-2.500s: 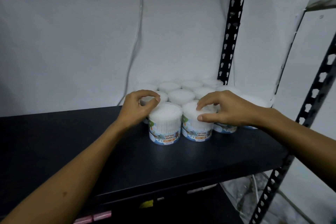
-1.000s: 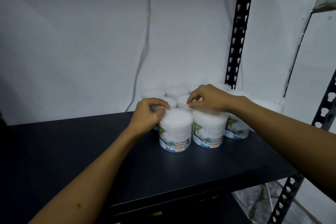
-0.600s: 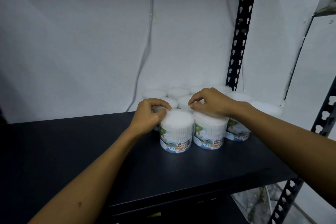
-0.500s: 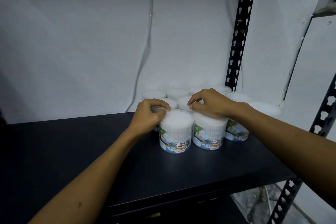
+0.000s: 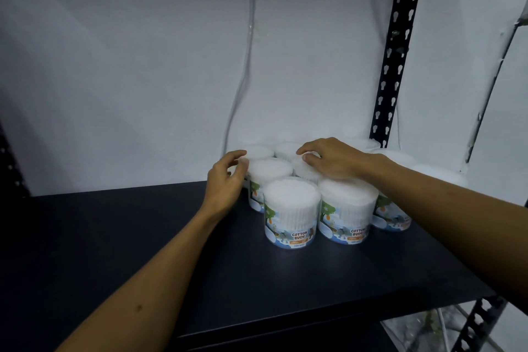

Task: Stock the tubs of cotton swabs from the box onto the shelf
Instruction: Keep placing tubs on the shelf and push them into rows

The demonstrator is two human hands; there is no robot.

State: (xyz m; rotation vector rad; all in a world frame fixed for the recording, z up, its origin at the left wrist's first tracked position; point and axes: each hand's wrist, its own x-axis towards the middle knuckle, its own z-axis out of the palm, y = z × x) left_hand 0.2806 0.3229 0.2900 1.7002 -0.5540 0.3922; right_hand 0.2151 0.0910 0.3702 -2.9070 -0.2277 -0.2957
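Left hand (image 5: 225,180) reaching beside a tub (image 5: 267,177), fingers loosely curled, gripping nothing. Right hand (image 5: 331,161) lying over tubs, fingers bent, hold unclear.

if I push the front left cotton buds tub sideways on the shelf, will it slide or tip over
The front-left tub would probably slide: it looks squat with a flat base, and the black shelf looks smooth. Packed with cotton buds, it is likely light. The tub to its right would block a rightward push.
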